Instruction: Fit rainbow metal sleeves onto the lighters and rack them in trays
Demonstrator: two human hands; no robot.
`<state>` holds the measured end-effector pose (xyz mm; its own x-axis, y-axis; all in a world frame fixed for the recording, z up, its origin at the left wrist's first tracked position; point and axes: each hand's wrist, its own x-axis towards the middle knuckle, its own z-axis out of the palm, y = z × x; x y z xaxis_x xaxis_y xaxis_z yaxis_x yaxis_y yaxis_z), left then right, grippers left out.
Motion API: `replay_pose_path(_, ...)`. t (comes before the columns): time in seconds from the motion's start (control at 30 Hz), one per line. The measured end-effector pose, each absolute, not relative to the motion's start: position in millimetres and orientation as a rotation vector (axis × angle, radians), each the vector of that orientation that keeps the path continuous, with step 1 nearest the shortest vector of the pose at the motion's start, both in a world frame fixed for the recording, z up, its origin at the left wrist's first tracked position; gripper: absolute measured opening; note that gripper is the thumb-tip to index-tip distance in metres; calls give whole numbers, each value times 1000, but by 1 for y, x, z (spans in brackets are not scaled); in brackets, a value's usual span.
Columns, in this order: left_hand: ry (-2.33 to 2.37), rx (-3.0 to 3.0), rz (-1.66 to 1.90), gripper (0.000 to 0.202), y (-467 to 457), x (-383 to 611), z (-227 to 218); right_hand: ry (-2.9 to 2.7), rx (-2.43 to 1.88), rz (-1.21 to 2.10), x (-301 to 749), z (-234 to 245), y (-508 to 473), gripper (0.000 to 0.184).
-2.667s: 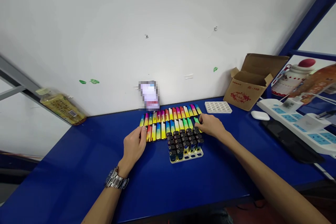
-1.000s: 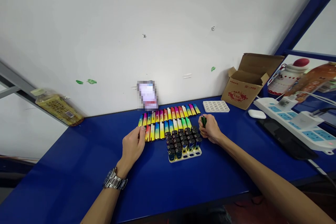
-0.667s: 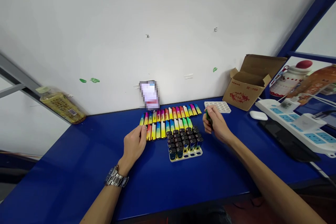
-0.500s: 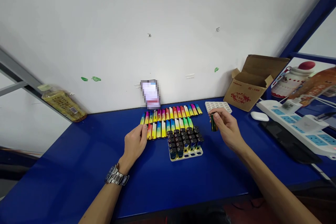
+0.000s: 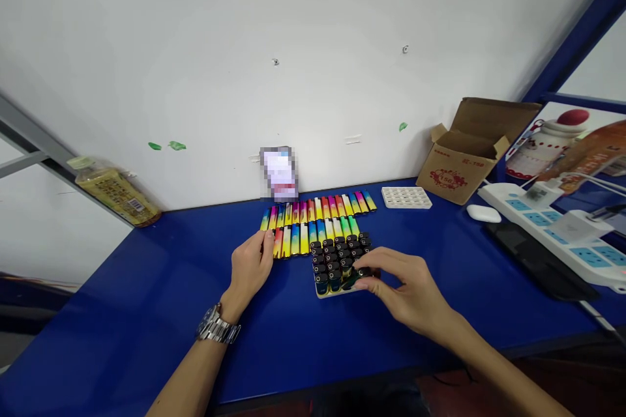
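Note:
My right hand (image 5: 415,290) pinches a dark lighter (image 5: 350,282) between thumb and fingers, at the front right of a white holder (image 5: 325,296). The lighter is tilted, and my fingers cover part of it. Several lighters with black tops (image 5: 320,279) stand upright in the holder's holes. To the left, my left hand (image 5: 250,267) rests closed at the left end of the nearer row of colourful lighters (image 5: 295,240). Whatever its curled fingers hold, if anything, is hidden. Behind lies a second row of colourful lighters (image 5: 327,208).
A white holder with holes (image 5: 407,204) lies at the back right, near an open cardboard box (image 5: 447,172). A phone (image 5: 278,174) leans on the wall. On the right are a white case (image 5: 484,214), a dark phone-like slab (image 5: 533,260) and a power strip (image 5: 552,234); a bottle (image 5: 117,194) stands left.
My right hand has moved left and toward me with the lighter, from beside the back holder to the front right of the filled one. My left hand has stayed in place.

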<state>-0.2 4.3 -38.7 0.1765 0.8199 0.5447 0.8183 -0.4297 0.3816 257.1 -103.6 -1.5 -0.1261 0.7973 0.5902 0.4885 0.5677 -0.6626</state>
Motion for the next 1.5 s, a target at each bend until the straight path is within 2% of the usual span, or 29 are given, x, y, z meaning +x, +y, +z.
replay_pose_path(0.27, 1671, 2422, 1109, 39, 4, 0, -39, -1895, -1055, 92, 245, -21, -111, 13)
replay_pose_path(0.43, 1665, 2443, 1107, 39, 5, -1, -40, -1936, -1077, 68, 243, -23, -111, 14)
replay_pose_path(0.7, 1669, 2424, 1111, 39, 5, 0, -39, -1913, -1126, -216, 242, -12, -110, 19)
replay_pose_path(0.8, 1664, 2421, 1115, 38, 5, -1, -40, -1749, -1139, -152, 254, -3, -97, 15)
replay_pose_path(0.93, 1666, 2430, 1113, 38, 5, -1, -40, -1629, -1509, 104, 278, -1, -56, 32)
replay_pose_path(1.07, 1668, 2446, 1122, 38, 6, -1, -40, -1853, -1918, 335, 288, -11, -15, 26)
replay_pose_path(1.23, 1675, 2418, 1123, 38, 6, -1, -41, -1872, -2278, 418, 281, -17, -3, 23)
replay_pose_path(1.4, 1677, 2406, 1107, 39, 6, -1, -41, -1932, -2294, 411, 287, -20, -12, 10)
replay_pose_path(1.5, 1673, 2399, 1101, 39, 7, -1, -41, -1862, -2069, 494, 295, -26, -18, 10)
